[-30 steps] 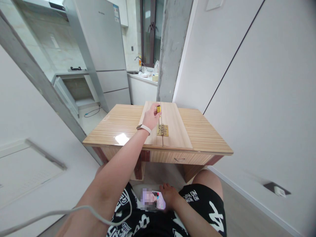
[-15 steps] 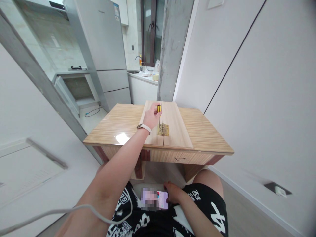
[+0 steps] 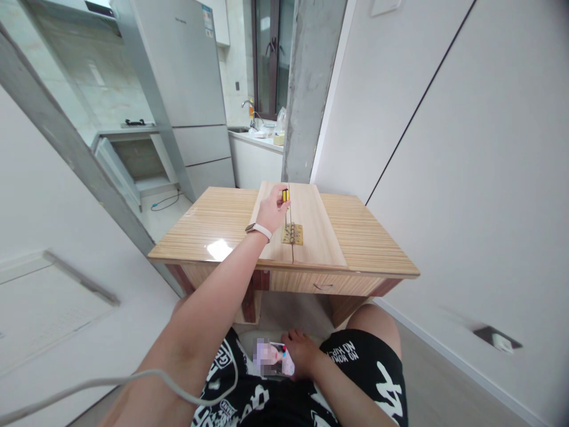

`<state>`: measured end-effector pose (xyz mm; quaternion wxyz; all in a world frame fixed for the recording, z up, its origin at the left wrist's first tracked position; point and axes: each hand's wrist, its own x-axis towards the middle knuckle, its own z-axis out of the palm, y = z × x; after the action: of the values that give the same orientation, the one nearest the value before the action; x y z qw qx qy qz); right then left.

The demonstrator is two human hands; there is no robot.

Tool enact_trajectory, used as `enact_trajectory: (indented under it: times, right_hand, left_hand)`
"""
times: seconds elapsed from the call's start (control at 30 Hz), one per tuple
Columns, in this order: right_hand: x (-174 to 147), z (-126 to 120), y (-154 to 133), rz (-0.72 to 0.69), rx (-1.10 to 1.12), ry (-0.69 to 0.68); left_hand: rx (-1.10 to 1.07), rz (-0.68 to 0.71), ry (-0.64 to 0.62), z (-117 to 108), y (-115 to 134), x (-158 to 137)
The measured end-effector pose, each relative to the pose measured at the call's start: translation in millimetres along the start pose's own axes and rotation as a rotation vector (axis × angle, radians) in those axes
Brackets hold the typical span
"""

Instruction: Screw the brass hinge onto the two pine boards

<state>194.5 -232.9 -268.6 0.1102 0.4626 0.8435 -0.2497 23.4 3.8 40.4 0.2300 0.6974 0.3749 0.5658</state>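
My left hand (image 3: 273,210) is closed around the yellow-and-black handle of a screwdriver (image 3: 285,196). Its thin shaft points down to a brass-coloured hinge (image 3: 292,234). The hinge lies across the seam between two pale wooden boards, a left board (image 3: 269,252) and a right board (image 3: 313,231). Where the screwdriver tip meets the hinge is too small to make out. Low in my lap, my right hand (image 3: 303,354) rests over the right end of a phone (image 3: 267,359) with a lit screen. Its fingers are loosely stretched, not visibly gripping; the thumb is hidden.
Both boards lie on a striped wooden desk (image 3: 377,237) with a drawer (image 3: 326,284) at its front. A pale cable (image 3: 151,372) crosses my left forearm. Behind stand a refrigerator (image 3: 191,71) and a sink counter (image 3: 255,148). A white wall (image 3: 466,178) borders the right side.
My right hand has slid left over the phone, covering more of its right end, and the picture on the screen differs. My left hand keeps its place with the screwdriver at the hinge.
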Motion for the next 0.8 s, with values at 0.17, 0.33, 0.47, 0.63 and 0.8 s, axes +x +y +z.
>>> enact_trajectory:
  times: [0.17,0.33,0.47,0.63,0.8]
  right_hand:
    - [3.6,5.5,-5.9,-0.024,-0.048,0.023]
    - [2.9,8.2,-6.0,-0.041,-0.08,0.044]
    - [-0.4,11.8,-9.3,-0.052,-0.069,0.04]
    - [-7.8,-9.6,-17.3,-0.038,-0.072,0.01]
    - [-26.5,-114.0,-36.7,-0.016,0.079,0.197]
  left_hand:
    - [-0.012,-0.002,-0.001,0.4,2.5,-0.2]
    - [-0.012,-0.01,0.003,0.3,2.8,-0.4]
    - [-0.014,-0.002,0.007,0.8,-0.4,0.5]
    - [-0.019,0.009,0.002,0.9,-0.7,2.7]
    - [0.007,-0.002,-0.034,-0.1,6.2,5.4]
